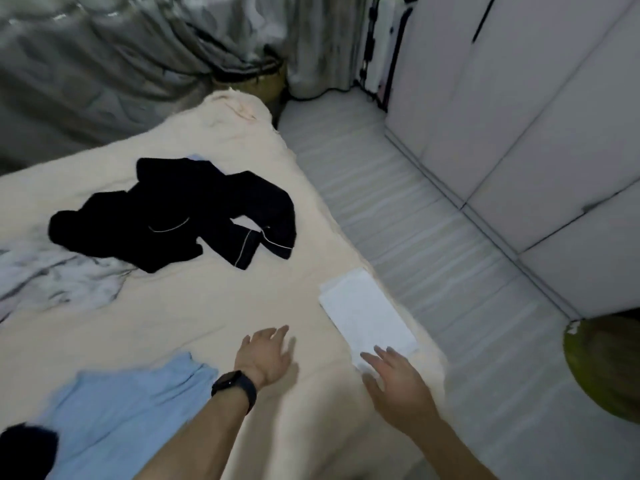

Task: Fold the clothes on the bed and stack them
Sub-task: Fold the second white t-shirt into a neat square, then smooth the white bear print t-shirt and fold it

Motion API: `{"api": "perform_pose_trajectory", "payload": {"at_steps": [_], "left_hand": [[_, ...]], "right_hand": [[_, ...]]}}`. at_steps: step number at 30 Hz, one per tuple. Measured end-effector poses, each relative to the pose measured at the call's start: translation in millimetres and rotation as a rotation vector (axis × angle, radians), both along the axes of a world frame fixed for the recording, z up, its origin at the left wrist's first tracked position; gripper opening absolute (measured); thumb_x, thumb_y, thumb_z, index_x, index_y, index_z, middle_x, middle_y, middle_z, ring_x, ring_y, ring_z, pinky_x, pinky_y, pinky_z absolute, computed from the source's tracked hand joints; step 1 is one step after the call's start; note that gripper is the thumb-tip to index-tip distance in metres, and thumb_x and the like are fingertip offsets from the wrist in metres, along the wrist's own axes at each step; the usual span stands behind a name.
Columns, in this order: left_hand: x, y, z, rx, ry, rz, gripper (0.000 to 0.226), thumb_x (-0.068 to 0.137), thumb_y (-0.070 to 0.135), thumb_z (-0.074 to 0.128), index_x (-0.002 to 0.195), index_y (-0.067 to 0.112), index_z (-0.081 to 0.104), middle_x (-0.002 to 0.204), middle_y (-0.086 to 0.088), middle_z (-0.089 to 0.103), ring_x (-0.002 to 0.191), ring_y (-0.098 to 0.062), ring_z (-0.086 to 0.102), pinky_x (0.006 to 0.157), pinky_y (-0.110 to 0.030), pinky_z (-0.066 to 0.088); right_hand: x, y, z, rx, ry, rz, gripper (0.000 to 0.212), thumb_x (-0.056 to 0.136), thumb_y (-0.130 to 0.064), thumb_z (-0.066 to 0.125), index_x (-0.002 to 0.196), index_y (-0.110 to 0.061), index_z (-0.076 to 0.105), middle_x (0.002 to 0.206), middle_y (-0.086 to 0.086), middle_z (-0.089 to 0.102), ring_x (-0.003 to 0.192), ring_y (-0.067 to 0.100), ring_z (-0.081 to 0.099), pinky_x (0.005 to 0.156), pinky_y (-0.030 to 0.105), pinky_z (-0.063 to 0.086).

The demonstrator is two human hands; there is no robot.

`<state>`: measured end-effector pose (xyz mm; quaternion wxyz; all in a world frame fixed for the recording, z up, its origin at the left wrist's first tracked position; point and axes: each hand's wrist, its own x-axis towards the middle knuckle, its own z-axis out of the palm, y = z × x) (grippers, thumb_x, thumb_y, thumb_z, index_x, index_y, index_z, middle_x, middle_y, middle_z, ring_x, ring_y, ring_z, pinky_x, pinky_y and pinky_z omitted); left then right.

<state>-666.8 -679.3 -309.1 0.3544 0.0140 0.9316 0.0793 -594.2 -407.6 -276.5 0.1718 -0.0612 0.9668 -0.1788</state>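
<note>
Hovering flat: both hands (266,353) beside folded white cloth (369,315).

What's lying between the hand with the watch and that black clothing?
Nothing but bare cream bed cover, as the head view shows, between the left hand and the black garment.

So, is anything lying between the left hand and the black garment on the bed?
Nothing visible does. Between the left hand and the black garment there is only bare cream blanket. The light blue garment lies to the left of that path, and the folded white cloth to the right, by the right hand.
</note>
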Motion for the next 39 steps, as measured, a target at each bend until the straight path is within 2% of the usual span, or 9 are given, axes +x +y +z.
{"api": "perform_pose_trajectory", "payload": {"at_steps": [1,3,6,10,14,17,22,29,39], "left_hand": [[13.1,-6.3,12.4,0.025,0.024,0.028,0.061,0.103,0.045,0.034,0.16,0.03,0.016,0.163,-0.001,0.028,0.149,-0.021,0.027,0.123,-0.041,0.016],[47.0,-25.9,41.9,0.062,0.102,0.085,0.061,0.103,0.044,0.036,0.16,0.029,0.018,0.163,-0.001,0.029,0.149,-0.022,0.026,0.122,-0.042,0.018],[90.1,-58.2,80.7,0.105,0.263,0.163,0.06,0.102,0.044,0.04,0.158,0.028,0.025,0.162,-0.002,0.032,0.15,-0.022,0.025,0.121,-0.042,0.019],[152.7,-109.9,125.4,0.089,0.444,0.316,0.056,0.103,0.046,0.039,0.156,0.034,0.03,0.163,0.002,0.03,0.152,-0.02,0.019,0.124,-0.043,0.012],[221.8,-159.9,158.4,0.026,0.565,0.46,0.053,0.103,0.047,0.04,0.154,0.035,0.034,0.163,0.004,0.03,0.153,-0.019,0.018,0.123,-0.044,0.013],[278.7,-191.9,172.2,-0.031,0.616,0.574,0.053,0.102,0.048,0.042,0.153,0.035,0.037,0.161,0.004,0.032,0.151,-0.018,0.023,0.121,-0.042,0.018],[385.1,-236.8,170.6,-0.131,0.605,0.757,0.053,0.101,0.051,0.041,0.153,0.037,0.037,0.162,0.006,0.031,0.151,-0.016,0.021,0.122,-0.04,0.014],[510.3,-292.7,180.7,-0.245,0.557,0.912,0.053,0.102,0.049,0.042,0.153,0.038,0.036,0.161,0.008,0.032,0.15,-0.014,0.023,0.12,-0.039,0.017],[619.2,-428.3,165.9,-0.263,0.518,1.061,0.054,0.102,0.051,0.042,0.154,0.039,0.034,0.163,0.005,0.029,0.152,-0.017,0.021,0.122,-0.041,0.018]], "right_hand": [[-0.2,-4.6,19.4,-0.043,-0.022,0.016,0.044,0.102,-0.042,0.053,0.145,-0.033,0.054,0.156,-0.003,0.046,0.149,0.018,0.035,0.119,0.024,0.023],[7.5,-20.5,56.3,-0.1,0.023,0.031,0.044,0.106,-0.044,0.044,0.147,-0.033,0.052,0.158,-0.005,0.044,0.152,0.015,0.026,0.12,0.021,0.013],[15.4,-54.0,108.7,-0.101,0.109,0.127,0.042,0.105,-0.043,0.046,0.144,-0.032,0.056,0.155,-0.006,0.047,0.152,0.017,0.026,0.123,0.028,0.018],[34.2,-102.9,158.0,-0.108,0.22,0.24,0.039,0.105,-0.045,0.046,0.14,-0.034,0.06,0.151,-0.008,0.052,0.152,0.018,0.026,0.123,0.033,0.022],[66.3,-158.4,190.7,-0.181,0.301,0.369,0.039,0.103,-0.049,0.046,0.139,-0.038,0.059,0.148,-0.015,0.053,0.152,0.01,0.024,0.122,0.031,0.026],[96.4,-198.2,203.2,-0.23,0.307,0.489,0.041,0.103,-0.049,0.047,0.141,-0.037,0.057,0.148,-0.015,0.052,0.151,0.009,0.025,0.121,0.025,0.019],[154.8,-252.7,198.0,-0.337,0.26,0.642,0.042,0.103,-0.048,0.047,0.142,-0.037,0.056,0.149,-0.016,0.051,0.151,0.008,0.024,0.122,0.023,0.018],[233.8,-320.5,185.5,-0.403,0.158,0.75,0.044,0.103,-0.054,0.041,0.144,-0.042,0.051,0.152,-0.019,0.046,0.152,0.007,0.02,0.123,0.029,0.022],[316.7,-481.9,184.3,-0.414,0.143,0.931,0.044,0.103,-0.054,0.041,0.144,-0.041,0.053,0.15,-0.022,0.047,0.15,0.005,0.022,0.122,0.026,0.022]]}}
